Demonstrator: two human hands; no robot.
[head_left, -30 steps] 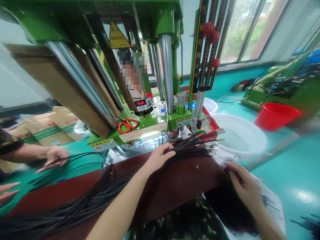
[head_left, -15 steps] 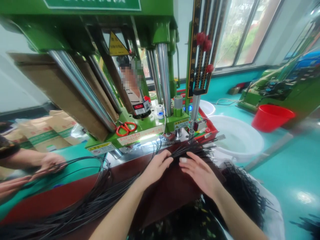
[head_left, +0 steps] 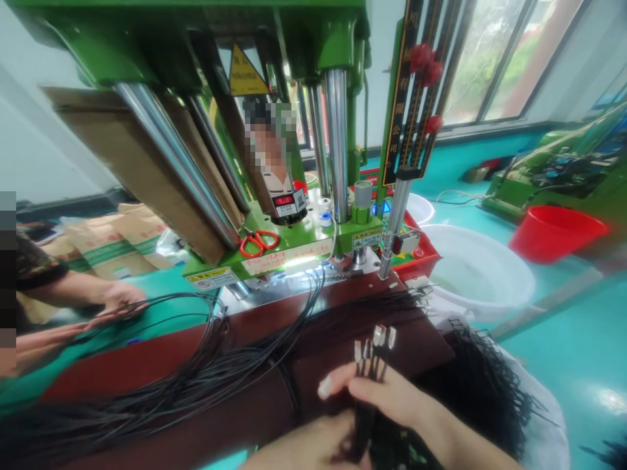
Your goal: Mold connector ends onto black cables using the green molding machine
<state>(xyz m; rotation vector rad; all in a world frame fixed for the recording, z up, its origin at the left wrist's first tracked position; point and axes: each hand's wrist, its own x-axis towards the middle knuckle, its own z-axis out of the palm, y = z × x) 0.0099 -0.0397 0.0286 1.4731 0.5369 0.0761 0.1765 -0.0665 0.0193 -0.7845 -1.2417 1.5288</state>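
A small bunch of black cables (head_left: 363,424) with silver metal connectors on top stands upright between my hands, close to my body. My right hand (head_left: 386,391) closes round the bunch just under the connectors; one of its fingertips has a white covering. Lower down, my left hand (head_left: 330,436) grips the same bunch, its fingers partly hidden and blurred. Beyond them, a long pile of black cables (head_left: 235,365) lies across the brown tabletop (head_left: 337,356). More cable ends with metal tips (head_left: 411,295) rest at its far right.
A green press (head_left: 304,235) stands in front, with red-handled scissors (head_left: 259,243) on its base. At the left, a co-worker's hands (head_left: 120,303) hold looped cables. A white bag of black plastic pieces (head_left: 490,378), a white tub (head_left: 519,281) and a red bucket (head_left: 558,232) are at the right.
Both hands have drawn back from the cables at the table's far side towards my body. They now hold a bunch upright, connectors up. The view has shifted slightly left.
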